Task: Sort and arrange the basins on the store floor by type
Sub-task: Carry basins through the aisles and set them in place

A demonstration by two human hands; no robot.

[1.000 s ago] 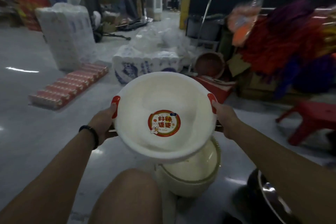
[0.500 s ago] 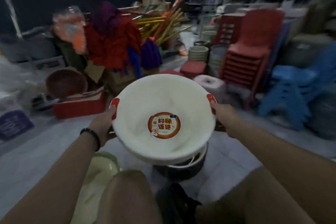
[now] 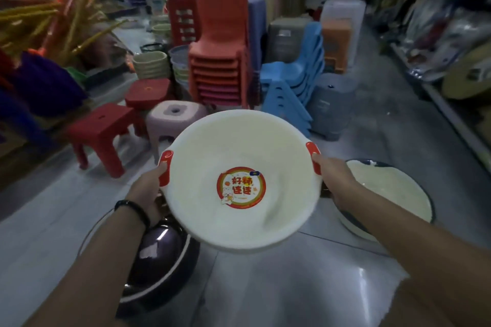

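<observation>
I hold a white basin with red handles and a round red sticker in its bottom, up in front of me above the floor. My left hand grips its left red handle and my right hand grips its right one. A dark purple glossy basin sits on the floor under my left forearm. Another basin, cream inside with a dark rim, lies on the floor to the right, partly hidden by my right arm.
Ahead stand red stools, a pale pink stool, stacked red chairs, blue chairs and a grey stool. Brooms and dusters fill the left. Shelving runs along the right. Grey tiled floor lies below.
My view has swung to the right with the basin still held in both hands. The dusters moved to the left edge, the chair stacks came to the centre, and the cream basin on the right appeared.
</observation>
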